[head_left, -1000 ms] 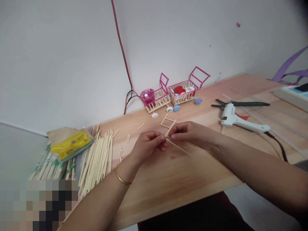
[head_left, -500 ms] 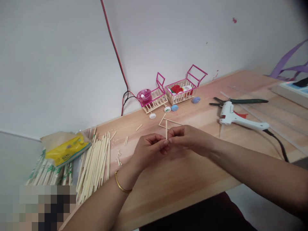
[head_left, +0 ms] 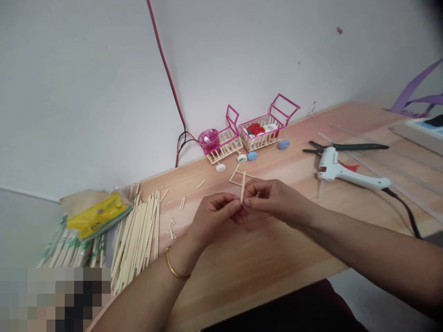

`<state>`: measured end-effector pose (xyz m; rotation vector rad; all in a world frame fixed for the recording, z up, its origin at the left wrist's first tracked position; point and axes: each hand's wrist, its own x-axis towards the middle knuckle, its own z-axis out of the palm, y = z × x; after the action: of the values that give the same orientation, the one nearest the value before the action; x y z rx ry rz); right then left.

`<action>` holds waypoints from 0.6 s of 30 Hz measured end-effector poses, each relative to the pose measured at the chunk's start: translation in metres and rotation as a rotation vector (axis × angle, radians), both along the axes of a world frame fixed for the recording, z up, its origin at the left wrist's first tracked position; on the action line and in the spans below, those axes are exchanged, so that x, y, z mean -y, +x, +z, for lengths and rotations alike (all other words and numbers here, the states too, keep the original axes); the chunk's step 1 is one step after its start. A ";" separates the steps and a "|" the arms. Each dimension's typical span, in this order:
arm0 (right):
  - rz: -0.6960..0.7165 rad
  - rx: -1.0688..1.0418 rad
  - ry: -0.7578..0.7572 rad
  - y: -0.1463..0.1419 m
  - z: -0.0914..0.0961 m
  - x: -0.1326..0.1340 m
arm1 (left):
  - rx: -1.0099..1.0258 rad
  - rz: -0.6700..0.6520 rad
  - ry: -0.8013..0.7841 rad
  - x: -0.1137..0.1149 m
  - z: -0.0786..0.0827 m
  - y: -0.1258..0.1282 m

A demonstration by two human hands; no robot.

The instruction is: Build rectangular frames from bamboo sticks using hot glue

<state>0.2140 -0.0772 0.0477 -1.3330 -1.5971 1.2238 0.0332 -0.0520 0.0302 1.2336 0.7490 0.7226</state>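
My left hand (head_left: 216, 215) and my right hand (head_left: 273, 199) meet above the middle of the wooden table (head_left: 263, 258), fingertips pinched together on a thin bamboo stick piece (head_left: 242, 186) that stands nearly upright between them. Just behind the hands a small frame of glued sticks (head_left: 238, 176) lies flat on the table. A gold bangle circles my left wrist.
A loose pile of bamboo sticks (head_left: 138, 235) and a yellow packet (head_left: 98, 213) lie at the left. Two pink-edged stick carts (head_left: 252, 131) with bottle caps stand by the wall. A white glue gun (head_left: 341, 169) and pliers (head_left: 346, 147) lie at the right.
A second longer stick, slanting down to the right a second ago, is gone from view. The short stick has turned from slanted to nearly upright. Both hands stay together in place.
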 end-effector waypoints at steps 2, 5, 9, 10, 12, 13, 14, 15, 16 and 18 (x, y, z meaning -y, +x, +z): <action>-0.002 0.021 0.017 0.001 0.000 -0.001 | 0.001 -0.004 0.009 0.000 -0.001 -0.001; -0.018 0.062 0.047 0.000 0.001 -0.001 | -0.027 0.018 0.027 0.001 -0.001 0.000; -0.058 0.100 0.179 -0.003 0.004 0.002 | -0.089 0.065 0.059 0.004 0.003 0.004; -0.066 0.105 0.205 -0.004 0.004 0.003 | -0.103 0.077 0.064 0.005 0.004 0.005; -0.076 0.116 0.225 -0.006 0.004 0.003 | -0.128 0.100 0.073 0.006 0.006 0.006; -0.080 0.122 0.222 -0.007 0.004 0.003 | -0.139 0.113 0.078 0.006 0.007 0.007; -0.085 0.131 0.214 -0.007 0.003 0.004 | -0.153 0.125 0.086 0.007 0.008 0.007; -0.090 0.143 0.205 -0.008 0.003 0.004 | -0.170 0.137 0.094 0.007 0.009 0.008; -0.097 0.153 0.197 -0.009 0.002 0.003 | -0.188 0.149 0.101 0.007 0.010 0.009; -0.114 0.167 0.191 -0.011 0.002 0.004 | -0.225 0.171 0.116 0.008 0.011 0.010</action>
<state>0.2034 -0.0808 0.0496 -1.4108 -1.6818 0.8881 0.0429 -0.0598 0.0411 1.3829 1.0187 0.7840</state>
